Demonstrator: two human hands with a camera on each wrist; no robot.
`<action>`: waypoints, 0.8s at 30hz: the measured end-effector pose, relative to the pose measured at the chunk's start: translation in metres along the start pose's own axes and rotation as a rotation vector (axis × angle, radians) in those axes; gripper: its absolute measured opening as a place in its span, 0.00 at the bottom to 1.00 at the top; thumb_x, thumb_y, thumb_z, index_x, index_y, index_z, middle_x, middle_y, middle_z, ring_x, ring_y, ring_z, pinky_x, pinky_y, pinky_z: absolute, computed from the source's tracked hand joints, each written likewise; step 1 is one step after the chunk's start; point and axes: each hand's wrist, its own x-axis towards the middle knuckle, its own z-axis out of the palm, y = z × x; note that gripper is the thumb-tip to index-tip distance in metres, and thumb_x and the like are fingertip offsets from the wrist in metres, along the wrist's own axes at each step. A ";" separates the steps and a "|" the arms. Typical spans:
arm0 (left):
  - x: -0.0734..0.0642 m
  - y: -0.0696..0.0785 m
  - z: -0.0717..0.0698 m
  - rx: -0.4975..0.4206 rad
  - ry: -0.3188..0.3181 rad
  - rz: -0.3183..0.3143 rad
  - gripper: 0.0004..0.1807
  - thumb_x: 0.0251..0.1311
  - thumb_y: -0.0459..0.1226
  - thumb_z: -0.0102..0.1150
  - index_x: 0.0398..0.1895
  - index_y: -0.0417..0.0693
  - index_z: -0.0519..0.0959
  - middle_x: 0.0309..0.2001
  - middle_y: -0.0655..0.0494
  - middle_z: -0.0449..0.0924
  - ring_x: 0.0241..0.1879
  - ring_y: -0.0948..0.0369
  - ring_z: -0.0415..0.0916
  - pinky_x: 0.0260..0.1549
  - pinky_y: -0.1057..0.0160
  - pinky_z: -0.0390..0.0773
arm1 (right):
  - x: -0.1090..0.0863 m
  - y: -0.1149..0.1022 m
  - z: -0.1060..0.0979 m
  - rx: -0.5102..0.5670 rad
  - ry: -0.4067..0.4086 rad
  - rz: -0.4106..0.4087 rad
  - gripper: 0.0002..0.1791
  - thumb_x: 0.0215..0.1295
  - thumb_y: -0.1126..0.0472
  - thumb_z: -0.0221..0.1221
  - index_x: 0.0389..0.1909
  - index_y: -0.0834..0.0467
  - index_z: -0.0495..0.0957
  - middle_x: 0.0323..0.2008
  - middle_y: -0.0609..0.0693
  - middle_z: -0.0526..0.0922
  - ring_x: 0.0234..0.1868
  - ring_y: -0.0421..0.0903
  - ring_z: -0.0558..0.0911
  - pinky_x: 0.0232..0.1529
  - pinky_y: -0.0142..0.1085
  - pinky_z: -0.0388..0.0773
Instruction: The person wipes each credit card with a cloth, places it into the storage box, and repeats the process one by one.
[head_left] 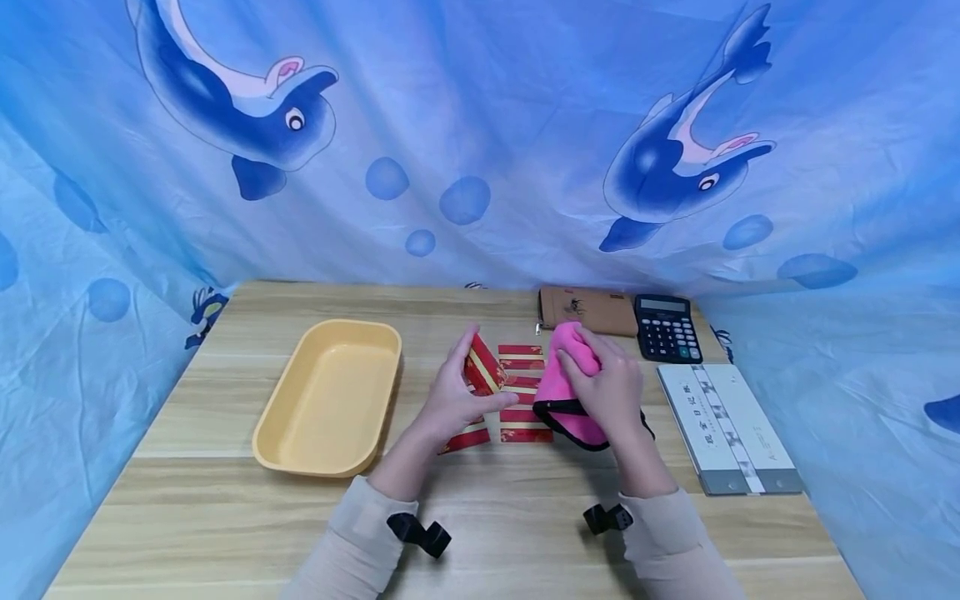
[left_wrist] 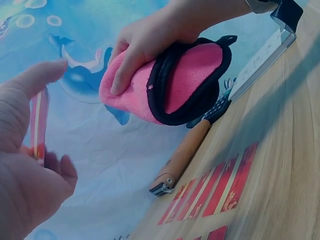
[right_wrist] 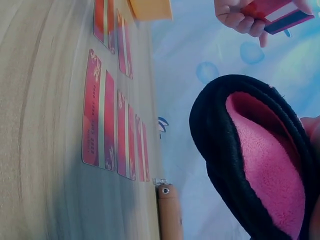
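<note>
My left hand (head_left: pixel 454 400) holds a red card (head_left: pixel 486 367) with a gold stripe by its edges, between thumb and fingers, above the table. The card shows nearly edge-on in the left wrist view. My right hand (head_left: pixel 613 379) grips a pink fleecy cloth (head_left: pixel 553 380) with black trim, bunched under the fingers. In the right wrist view the cloth's folded black edge (right_wrist: pixel 220 130) gapes around its pink inside. Below the hands, several more red cards (head_left: pixel 525 435) lie in two columns; my left hand partly covers the left column.
A yellow plastic tray (head_left: pixel 264 417) stands on the left of the wooden table (head_left: pixel 187 500). At the back right lie a brown wallet (head_left: pixel 607 312) with a zip and a black calculator (head_left: pixel 667 329). A grey-white notebook (head_left: pixel 720 433) lies along the right edge. A blue dolphin curtain (head_left: pixel 510 100) hangs behind.
</note>
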 end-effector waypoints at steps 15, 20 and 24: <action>0.007 -0.001 0.003 -0.258 0.055 -0.013 0.25 0.80 0.46 0.41 0.70 0.43 0.71 0.57 0.43 0.79 0.44 0.57 0.81 0.51 0.58 0.82 | 0.001 0.002 -0.002 0.159 0.028 -0.023 0.25 0.60 0.55 0.73 0.57 0.57 0.84 0.50 0.56 0.87 0.49 0.52 0.86 0.44 0.44 0.84; 0.012 -0.004 0.005 -0.290 0.222 -0.045 0.15 0.73 0.37 0.58 0.49 0.30 0.79 0.37 0.48 0.83 0.28 0.59 0.85 0.35 0.61 0.88 | 0.000 -0.003 -0.005 0.203 0.038 -0.042 0.25 0.59 0.57 0.73 0.57 0.57 0.84 0.50 0.55 0.87 0.48 0.50 0.86 0.43 0.30 0.81; 0.015 -0.003 0.006 -0.394 0.312 -0.040 0.13 0.68 0.30 0.61 0.51 0.28 0.80 0.36 0.51 0.82 0.31 0.59 0.87 0.39 0.58 0.88 | 0.000 -0.008 -0.008 0.216 0.033 -0.061 0.25 0.58 0.58 0.74 0.58 0.56 0.84 0.49 0.54 0.88 0.46 0.50 0.86 0.41 0.23 0.79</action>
